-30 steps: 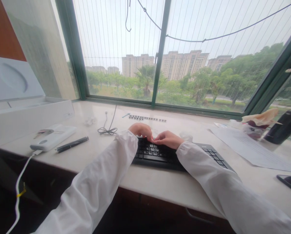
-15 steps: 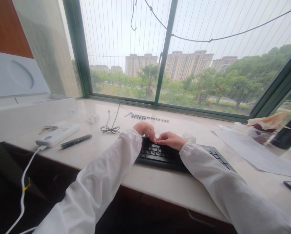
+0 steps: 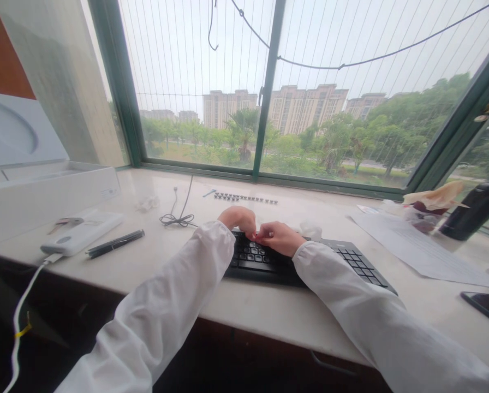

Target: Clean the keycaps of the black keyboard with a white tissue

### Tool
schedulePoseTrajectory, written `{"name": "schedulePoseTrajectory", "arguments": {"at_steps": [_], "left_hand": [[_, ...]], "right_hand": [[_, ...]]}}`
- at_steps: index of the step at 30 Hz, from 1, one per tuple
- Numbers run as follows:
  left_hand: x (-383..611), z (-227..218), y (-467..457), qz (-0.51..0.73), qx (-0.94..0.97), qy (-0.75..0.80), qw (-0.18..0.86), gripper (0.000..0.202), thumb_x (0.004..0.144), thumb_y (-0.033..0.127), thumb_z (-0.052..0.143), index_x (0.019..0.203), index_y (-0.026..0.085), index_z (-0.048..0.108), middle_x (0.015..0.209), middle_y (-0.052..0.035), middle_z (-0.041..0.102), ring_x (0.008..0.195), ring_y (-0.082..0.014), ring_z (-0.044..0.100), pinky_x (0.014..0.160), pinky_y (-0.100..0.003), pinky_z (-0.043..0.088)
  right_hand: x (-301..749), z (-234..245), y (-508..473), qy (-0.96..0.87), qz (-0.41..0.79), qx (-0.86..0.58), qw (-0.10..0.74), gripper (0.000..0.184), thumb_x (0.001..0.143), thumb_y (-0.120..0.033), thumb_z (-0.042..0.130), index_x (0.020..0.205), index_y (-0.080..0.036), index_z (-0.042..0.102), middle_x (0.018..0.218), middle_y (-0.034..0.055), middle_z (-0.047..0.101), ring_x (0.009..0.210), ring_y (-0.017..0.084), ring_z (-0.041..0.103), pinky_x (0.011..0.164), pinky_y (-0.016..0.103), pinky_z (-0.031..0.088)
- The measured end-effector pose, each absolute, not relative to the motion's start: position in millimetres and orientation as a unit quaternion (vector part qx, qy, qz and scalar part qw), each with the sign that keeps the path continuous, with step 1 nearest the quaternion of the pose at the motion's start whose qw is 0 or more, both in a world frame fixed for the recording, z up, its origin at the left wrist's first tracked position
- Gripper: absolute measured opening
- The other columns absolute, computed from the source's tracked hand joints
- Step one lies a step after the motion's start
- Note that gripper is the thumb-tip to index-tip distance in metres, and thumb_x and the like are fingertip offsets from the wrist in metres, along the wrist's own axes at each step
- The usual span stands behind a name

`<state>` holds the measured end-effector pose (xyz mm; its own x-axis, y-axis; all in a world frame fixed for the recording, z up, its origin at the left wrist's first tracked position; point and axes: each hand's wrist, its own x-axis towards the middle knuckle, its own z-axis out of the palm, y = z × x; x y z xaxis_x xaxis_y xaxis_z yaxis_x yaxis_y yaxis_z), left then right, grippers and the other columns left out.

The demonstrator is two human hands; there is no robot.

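Observation:
A black keyboard (image 3: 269, 267) lies on the white counter under both hands. Some key spots near its middle show pale squares where caps are off. My left hand (image 3: 240, 219) is closed, its fingers bent down at the upper key rows. Against it, fingertip to fingertip, my right hand (image 3: 279, 238) is pinched over the same keys. Whatever sits between the fingertips is too small and hidden to make out. Behind the hands, loose keycaps (image 3: 244, 197) lie in two rows, with a small blue tool (image 3: 209, 192) at their left end.
A coiled cable (image 3: 179, 219) lies left of the keyboard. Further left are a black pen (image 3: 115, 244), a white power bank (image 3: 83, 233) and an open white box (image 3: 52, 188). To the right are paper sheets (image 3: 420, 245), a phone (image 3: 488, 307) and a dark bottle (image 3: 473, 212).
The view has shifted slightly to the right. My right hand's fingers have curled more, and both hands stay together over the same part of the keyboard.

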<state>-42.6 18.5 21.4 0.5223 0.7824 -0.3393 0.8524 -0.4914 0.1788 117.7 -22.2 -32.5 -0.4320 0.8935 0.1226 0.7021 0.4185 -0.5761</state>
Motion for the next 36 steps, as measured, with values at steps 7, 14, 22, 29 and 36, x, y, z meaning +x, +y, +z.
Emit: {"name": "schedulePoseTrajectory", "arguments": {"at_steps": [7, 14, 22, 29, 36], "left_hand": [[-55, 15, 25, -0.089, 0.854, 0.467, 0.211, 0.031, 0.060, 0.039, 0.077, 0.083, 0.017, 0.077, 0.075, -0.0019, 0.069, 0.073, -0.0156, 0.057, 0.065, -0.023, 0.043], [-71, 23, 26, 0.038, 0.814, 0.547, 0.194, 0.027, 0.069, 0.035, 0.070, 0.089, 0.019, 0.076, 0.096, -0.0041, 0.073, 0.086, -0.0172, 0.062, 0.074, -0.023, 0.045], [-74, 13, 28, 0.106, 0.716, 0.688, 0.056, 0.029, 0.072, 0.026, 0.065, 0.099, 0.021, 0.073, 0.110, -0.0127, 0.070, 0.097, -0.0251, 0.064, 0.084, -0.034, 0.049], [-87, 8, 40, 0.125, 0.677, 0.724, -0.035, 0.029, 0.072, 0.023, 0.062, 0.100, 0.020, 0.071, 0.105, -0.0143, 0.070, 0.099, -0.0288, 0.065, 0.083, -0.037, 0.051], [-102, 2, 50, 0.127, 0.647, 0.748, -0.070, 0.031, 0.071, 0.024, 0.063, 0.100, 0.020, 0.072, 0.103, -0.0152, 0.070, 0.101, -0.0300, 0.064, 0.082, -0.038, 0.052]], "right_hand": [[117, -28, -28, -0.809, 0.206, -0.509, 0.210, 0.024, 0.074, -0.040, 0.066, 0.079, -0.018, 0.074, 0.066, 0.0001, 0.063, 0.062, 0.012, 0.052, 0.059, 0.025, 0.037], [134, -9, -32, -0.766, 0.005, -0.591, 0.253, 0.020, 0.083, -0.034, 0.058, 0.087, -0.022, 0.074, 0.071, 0.0046, 0.068, 0.068, 0.018, 0.058, 0.068, 0.029, 0.040], [203, 27, -28, -0.622, -0.113, -0.747, 0.206, 0.046, 0.083, -0.061, 0.051, 0.093, -0.023, 0.075, 0.089, 0.0132, 0.072, 0.088, 0.029, 0.063, 0.078, 0.040, 0.043], [238, 27, -26, -0.687, 0.010, -0.724, 0.063, 0.051, 0.072, -0.069, 0.059, 0.081, -0.023, 0.078, 0.087, 0.0112, 0.073, 0.087, 0.026, 0.065, 0.074, 0.033, 0.046], [215, 21, -27, -0.672, -0.029, -0.735, 0.088, 0.028, 0.082, -0.044, 0.060, 0.093, -0.024, 0.076, 0.101, 0.0121, 0.071, 0.096, 0.027, 0.064, 0.077, 0.035, 0.047]]}}
